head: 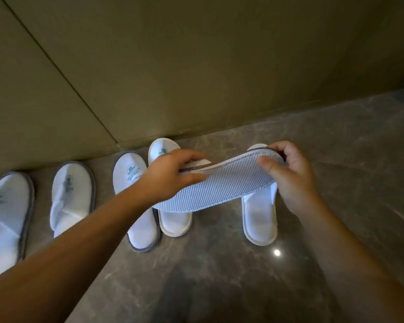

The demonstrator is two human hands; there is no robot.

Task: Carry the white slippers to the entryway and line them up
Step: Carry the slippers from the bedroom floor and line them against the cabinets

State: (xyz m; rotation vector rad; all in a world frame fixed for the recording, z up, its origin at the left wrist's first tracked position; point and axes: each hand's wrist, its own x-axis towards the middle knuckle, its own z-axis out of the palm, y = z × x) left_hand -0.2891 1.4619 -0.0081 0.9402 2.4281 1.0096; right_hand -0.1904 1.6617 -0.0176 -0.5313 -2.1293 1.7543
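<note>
While the left hand (173, 173) pinches one end of a slipper (217, 183), the right hand (287, 173) pinches the other end, so both hands are closed on it. The slipper is held up in the air, lying sideways, with its gray bumpy bottom facing up. It looks like there may be a second slipper pressed under it, but that is hard to tell.

Right under it, on the shiny stone floor (219, 264), a row of white slippers waits by the wall (196, 66). A cream-edged slipper (173, 220) sits below the left hand, and another cream-edged slipper (260, 220) sits below the right hand, with a gap between them. To the left are three gray-edged slippers: one (135, 206) just beside the cream one, one (70, 194) farther left, and one (5, 217) at the edge of the view. All the toes point at the wall.

What could go wrong? The held slipper is upside down, so it may land bottom-up if it is not flipped. It is soft and bendy, so it could slip from the pinching fingers and knock the row crooked. It could also go down sideways and bump the two cream ones out of line
</note>
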